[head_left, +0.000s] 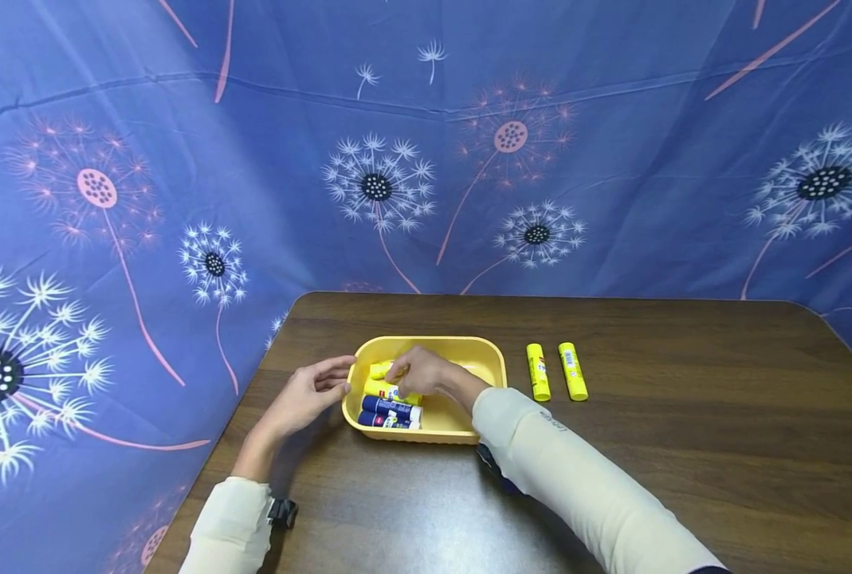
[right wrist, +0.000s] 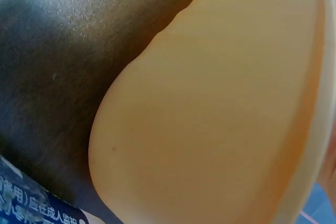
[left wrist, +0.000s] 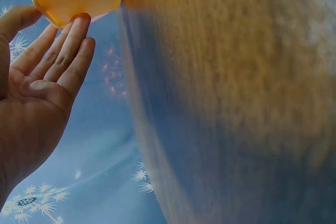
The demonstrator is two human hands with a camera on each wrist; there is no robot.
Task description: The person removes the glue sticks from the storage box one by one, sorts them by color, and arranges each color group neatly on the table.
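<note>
A yellow plastic tray [head_left: 426,436] stands on the table. In it lie two blue glue sticks [head_left: 390,421] at the near left, and yellow glue sticks [head_left: 374,387] behind them. My left hand [head_left: 316,395] is at the tray's left end, its fairly straight fingers [left wrist: 68,51] touching the outer wall and the thumb by the rim. Reaching over the tray's right side, my right hand [head_left: 426,371] has curled fingers down at the yellow glue sticks, pinching at one and partly covering it. The right wrist view shows the tray's outer wall [right wrist: 210,108], with the right hand's fingers hidden.
Two yellow glue sticks [head_left: 538,372] lie side by side to the right of the tray. A dark blue label with white print [right wrist: 37,203] shows low in the right wrist view, beside the tray. Behind the brown table [head_left: 684,446] hangs a blue dandelion-print cloth [head_left: 426,159].
</note>
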